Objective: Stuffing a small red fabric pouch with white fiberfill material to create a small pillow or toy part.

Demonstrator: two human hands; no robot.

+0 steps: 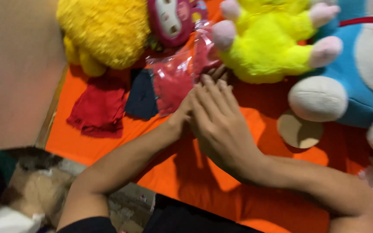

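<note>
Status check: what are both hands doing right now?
Right hand lies over left hand, fingers flat, gripping nothing visible. Fingertips at clear plastic bag of red cloth. Yellow plush toy crowds close behind.

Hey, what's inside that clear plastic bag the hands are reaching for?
The clear plastic bag holds a folded red cloth. The right hand lies over the left hand at the bag's lower edge, covering that corner, so nothing more shows there.
</note>
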